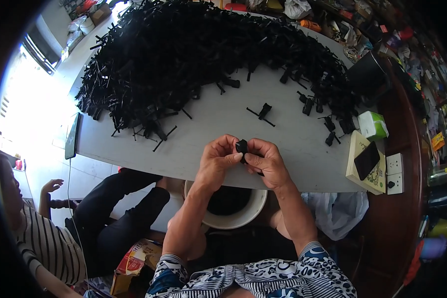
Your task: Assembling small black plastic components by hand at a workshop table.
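Two hands pinch one small black part

The left hand [217,158] and the right hand [270,161] both pinch a small black part [241,145] with thumbs and fingers. The part is up between the fingertips, over the near side of the gray table [295,159]. The fingers hide much of it, so I cannot tell just how its bits fit together.

A white bucket [257,206] sits low, just past the table's near edge. If the fingers slip, the part could fall onto the table, or bounce off the edge and drop into the bucket or onto the floor. Pushing too hard or crooked could bend or snap a thin bit, and a thumb could get nipped.

A big black pile [184,54] fills the far side of the table. A bump from an arm could make some of it slide down and mix with the loose black piece [265,110] that lies alone in front. On the right, a dark phone [366,161] leans on a book [353,161]; a knock from an elbow could tip it off.
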Tool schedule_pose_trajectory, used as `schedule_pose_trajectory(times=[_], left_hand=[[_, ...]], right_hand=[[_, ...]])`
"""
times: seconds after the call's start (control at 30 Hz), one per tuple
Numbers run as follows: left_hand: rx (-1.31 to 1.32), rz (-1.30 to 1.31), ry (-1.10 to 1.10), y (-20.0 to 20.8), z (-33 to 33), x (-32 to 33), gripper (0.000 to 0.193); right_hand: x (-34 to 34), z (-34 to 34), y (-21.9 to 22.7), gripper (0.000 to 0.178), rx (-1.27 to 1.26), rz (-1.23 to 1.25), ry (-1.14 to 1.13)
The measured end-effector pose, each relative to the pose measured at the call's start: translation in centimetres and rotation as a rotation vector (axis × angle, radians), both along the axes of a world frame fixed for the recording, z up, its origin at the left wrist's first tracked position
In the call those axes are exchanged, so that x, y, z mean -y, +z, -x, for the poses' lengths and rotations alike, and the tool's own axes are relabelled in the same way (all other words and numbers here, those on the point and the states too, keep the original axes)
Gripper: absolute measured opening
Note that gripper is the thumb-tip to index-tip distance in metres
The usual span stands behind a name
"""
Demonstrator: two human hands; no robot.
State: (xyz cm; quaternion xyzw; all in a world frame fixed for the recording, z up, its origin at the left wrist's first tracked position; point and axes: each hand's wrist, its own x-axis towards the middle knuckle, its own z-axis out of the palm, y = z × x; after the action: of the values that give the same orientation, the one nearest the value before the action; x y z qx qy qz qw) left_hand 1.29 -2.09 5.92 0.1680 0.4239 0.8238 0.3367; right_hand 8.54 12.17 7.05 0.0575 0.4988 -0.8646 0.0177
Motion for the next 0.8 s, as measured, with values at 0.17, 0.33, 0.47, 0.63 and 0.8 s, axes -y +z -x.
schedule_pose_trajectory(times=[0.17,0.33,0.47,0.63,0.8], left_hand=[[-0.049,0.13,0.008,0.6,-0.1,0.5,0.012],[-0.141,0.202,-0.062,0.7,0.0,0.7,0.005],[-0.11,0.281,-0.069,1.7,-0.7,0.7,0.005],[-0.253,0.359,-0.004,0.9,-0.9,0.3,0.012],[-0.238,0.206,0.141,0.4,-1.9,0.4,0.01]], right_hand=[[0.8,-0.1,1.8,0.02,-0.204,-0.726,-0.246],[1.1,-0.2,2.2,0.026,-0.333,-0.994,-0.26],[1.0,-0.4,1.6,0.024,-0.231,-0.968,-0.279],[1.7,-0.5,0.8,0.026,-0.28,-1.092,-0.321],[2.6,-0.9,0.9,0.027,-0.538,-1.3,-0.423]])
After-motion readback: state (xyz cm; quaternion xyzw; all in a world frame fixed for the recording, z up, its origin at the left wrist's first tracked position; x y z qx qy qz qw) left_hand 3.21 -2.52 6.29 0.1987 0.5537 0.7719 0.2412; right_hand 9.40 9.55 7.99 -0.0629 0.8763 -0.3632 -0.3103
